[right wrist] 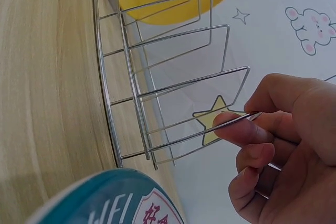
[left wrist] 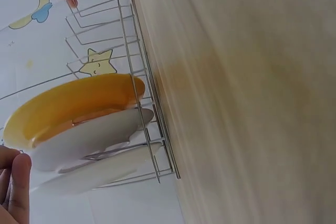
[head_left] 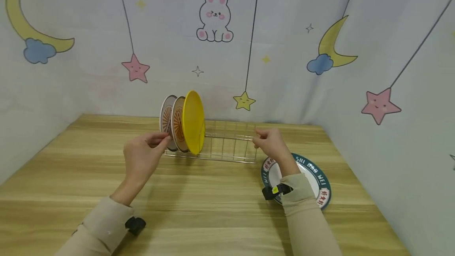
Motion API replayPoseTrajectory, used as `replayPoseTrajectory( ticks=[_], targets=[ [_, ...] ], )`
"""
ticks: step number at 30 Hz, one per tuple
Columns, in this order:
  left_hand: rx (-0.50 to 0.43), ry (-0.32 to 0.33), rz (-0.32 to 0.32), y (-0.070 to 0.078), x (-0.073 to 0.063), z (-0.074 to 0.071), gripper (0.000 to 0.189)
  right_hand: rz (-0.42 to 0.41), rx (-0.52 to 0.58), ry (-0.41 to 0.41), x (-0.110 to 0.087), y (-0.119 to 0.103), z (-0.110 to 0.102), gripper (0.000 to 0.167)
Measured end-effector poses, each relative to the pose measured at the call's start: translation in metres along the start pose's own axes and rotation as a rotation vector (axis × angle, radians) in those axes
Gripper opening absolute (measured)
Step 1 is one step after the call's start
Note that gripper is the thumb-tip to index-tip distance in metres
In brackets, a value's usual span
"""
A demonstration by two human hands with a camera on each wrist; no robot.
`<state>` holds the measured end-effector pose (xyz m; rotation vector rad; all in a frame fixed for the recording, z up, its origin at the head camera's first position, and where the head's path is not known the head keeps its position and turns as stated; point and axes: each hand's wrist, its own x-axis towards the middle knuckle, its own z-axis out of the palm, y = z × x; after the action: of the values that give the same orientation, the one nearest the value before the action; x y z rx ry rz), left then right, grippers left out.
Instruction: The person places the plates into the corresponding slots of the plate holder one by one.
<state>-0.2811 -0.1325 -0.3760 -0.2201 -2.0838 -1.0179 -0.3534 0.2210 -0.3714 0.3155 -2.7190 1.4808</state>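
Observation:
A wire dish rack [head_left: 231, 157] stands on the table with a yellow plate [head_left: 193, 121] and two white patterned plates [head_left: 179, 123] upright in its left part. My right hand [head_left: 271, 141] pinches the wire at the rack's right end between thumb and index finger; the right wrist view shows the wire between the fingers [right wrist: 239, 129]. At the rack's left end, my left hand [head_left: 143, 153] has thumb and index finger pinched together, overlapping the outermost white plate. The wire at that grip is hidden in the left wrist view, where the fingertips [left wrist: 21, 169] show beside the plates.
A green-rimmed plate [head_left: 321, 181] with lettering lies at the right, partly under my right forearm. The wooden table [head_left: 199, 208] stretches in front of the rack. A white patterned curtain [head_left: 170, 27] hangs behind and along the sides.

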Motion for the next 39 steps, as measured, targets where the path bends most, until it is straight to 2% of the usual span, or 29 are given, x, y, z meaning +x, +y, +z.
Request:
replayPoseTrajectory(
  ticks=[4,10,17,23,30,36,39],
  targets=[
    [0.017,-0.002,-0.028,-0.002,0.002,-0.004,0.011,0.002,0.013,-0.014,0.000,0.002,-0.001,0.045],
    [-0.011,-0.006,-0.092,-0.004,0.007,-0.009,0.016,0.002,0.004,-0.028,-0.003,0.001,-0.005,0.046],
    [-0.041,-0.019,-0.122,-0.010,0.011,-0.011,0.019,-0.006,0.013,-0.050,-0.007,0.000,-0.013,0.047],
    [0.000,-0.025,-0.150,-0.019,0.014,-0.016,0.022,-0.012,-0.010,-0.059,-0.006,0.002,-0.015,0.047],
    [0.038,-0.139,-0.217,-0.023,0.012,-0.021,0.023,-0.017,0.006,-0.079,-0.006,0.002,-0.015,0.044],
    [0.009,-0.267,-0.246,-0.024,0.011,-0.021,0.023,-0.009,0.004,-0.107,-0.005,0.002,-0.015,0.045],
    [-0.019,-0.305,-0.268,-0.025,0.012,-0.020,0.023,-0.006,0.005,-0.120,-0.004,0.003,-0.016,0.043]
  ],
)
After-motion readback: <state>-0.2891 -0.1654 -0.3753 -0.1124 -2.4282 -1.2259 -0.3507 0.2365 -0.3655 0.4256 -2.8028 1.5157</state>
